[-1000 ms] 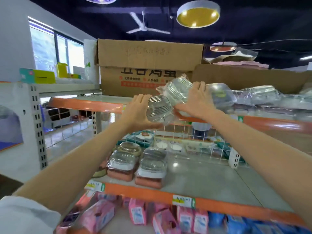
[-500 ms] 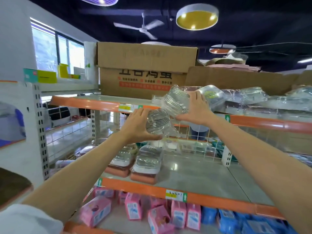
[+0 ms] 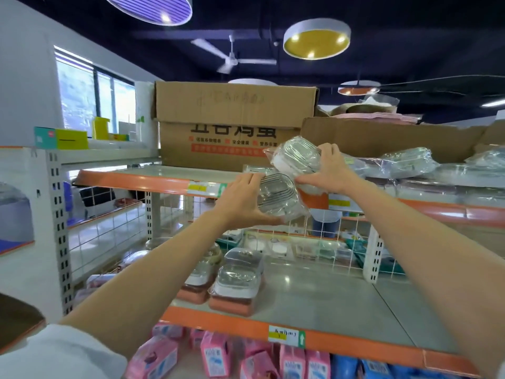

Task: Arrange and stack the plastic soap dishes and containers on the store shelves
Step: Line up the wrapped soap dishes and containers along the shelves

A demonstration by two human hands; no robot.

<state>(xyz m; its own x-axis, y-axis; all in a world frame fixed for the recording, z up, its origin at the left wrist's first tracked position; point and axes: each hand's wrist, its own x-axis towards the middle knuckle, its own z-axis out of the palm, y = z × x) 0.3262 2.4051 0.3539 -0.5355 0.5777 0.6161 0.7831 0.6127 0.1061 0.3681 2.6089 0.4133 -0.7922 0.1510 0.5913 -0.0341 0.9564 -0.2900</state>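
Head: each hand (image 3: 240,199) grips a soap dish (image 3: 276,196)

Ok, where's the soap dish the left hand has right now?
Head view, centre: the left hand holds the wrapped dish in front of the upper shelf's orange edge, just below-left of the dish in the right hand.
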